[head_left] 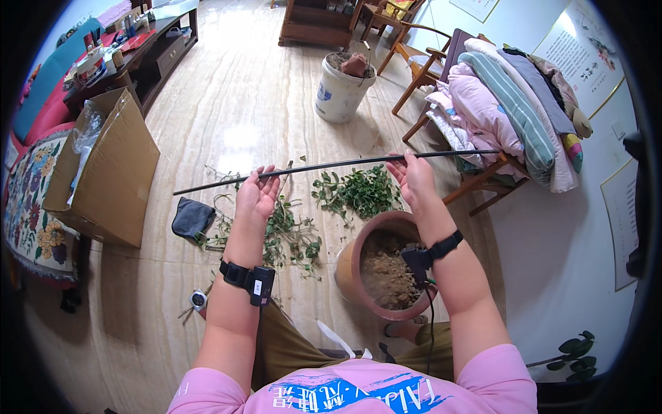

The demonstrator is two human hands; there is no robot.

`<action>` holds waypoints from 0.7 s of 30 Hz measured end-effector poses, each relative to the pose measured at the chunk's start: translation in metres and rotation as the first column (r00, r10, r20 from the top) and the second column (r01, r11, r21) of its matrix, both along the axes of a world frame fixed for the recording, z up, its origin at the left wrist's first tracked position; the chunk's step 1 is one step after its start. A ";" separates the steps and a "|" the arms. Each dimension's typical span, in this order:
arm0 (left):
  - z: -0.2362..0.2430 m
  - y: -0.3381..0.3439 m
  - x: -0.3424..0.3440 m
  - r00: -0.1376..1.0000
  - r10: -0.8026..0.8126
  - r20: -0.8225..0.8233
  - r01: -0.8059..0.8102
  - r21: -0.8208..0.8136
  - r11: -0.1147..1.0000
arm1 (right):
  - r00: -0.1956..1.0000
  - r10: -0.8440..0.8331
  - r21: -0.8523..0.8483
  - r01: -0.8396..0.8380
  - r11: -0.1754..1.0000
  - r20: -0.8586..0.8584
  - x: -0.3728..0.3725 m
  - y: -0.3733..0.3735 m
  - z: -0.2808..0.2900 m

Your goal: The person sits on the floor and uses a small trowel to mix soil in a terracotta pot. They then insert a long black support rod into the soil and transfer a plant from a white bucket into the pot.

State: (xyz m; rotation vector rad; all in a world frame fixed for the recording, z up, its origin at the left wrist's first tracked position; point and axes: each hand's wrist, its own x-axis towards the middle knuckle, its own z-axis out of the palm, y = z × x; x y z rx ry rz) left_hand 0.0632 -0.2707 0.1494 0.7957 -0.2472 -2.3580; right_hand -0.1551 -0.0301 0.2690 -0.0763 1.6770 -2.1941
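A long, thin black rod (331, 165) lies level across both my hands, out in front of me above the floor. My left hand (259, 195), palm turned up, holds it left of its middle between thumb and fingers. With the thumb on top, my right hand (415, 178) grips it farther to the right. Below the rod are a heap of green leafy cuttings (360, 192) and more scattered stems (286, 231). A round clay pot (353, 265) with dry, lumpy soil (389, 272) stands beneath my right forearm. A dark folded cloth (193, 218) lies left of the stems.
At the left stands an open cardboard box (114, 179) beside a flower-patterned cover (34, 207). Farther off is a white bucket (338, 96) with soil and a reddish lump. Folded quilts (503, 110) are piled on a wooden chair (476, 183) near the rod's right end.
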 end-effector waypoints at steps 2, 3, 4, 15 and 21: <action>0.004 -0.002 -0.002 0.999 0.048 -0.024 -0.049 -0.021 0.999 | 0.965 0.247 0.391 -0.262 0.882 0.090 -0.017 0.007 0.006; 0.011 0.003 -0.004 0.998 0.055 -0.036 -0.057 -0.054 0.997 | 0.925 0.341 0.555 -0.375 0.743 0.169 -0.024 0.013 0.008; 0.022 0.008 -0.007 0.996 0.083 -0.011 -0.084 -0.107 0.991 | 0.909 0.383 0.742 -0.371 0.559 0.165 -0.027 0.016 0.014; 0.035 0.089 -0.089 0.989 -0.055 -0.138 -0.040 -0.605 0.795 | 0.125 0.830 0.812 -0.172 0.557 -0.543 0.037 -0.061 0.072; 0.041 0.143 -0.137 0.997 0.070 0.013 -0.017 -0.909 0.416 | 0.097 0.880 0.832 -0.292 0.471 -0.464 0.045 -0.056 0.081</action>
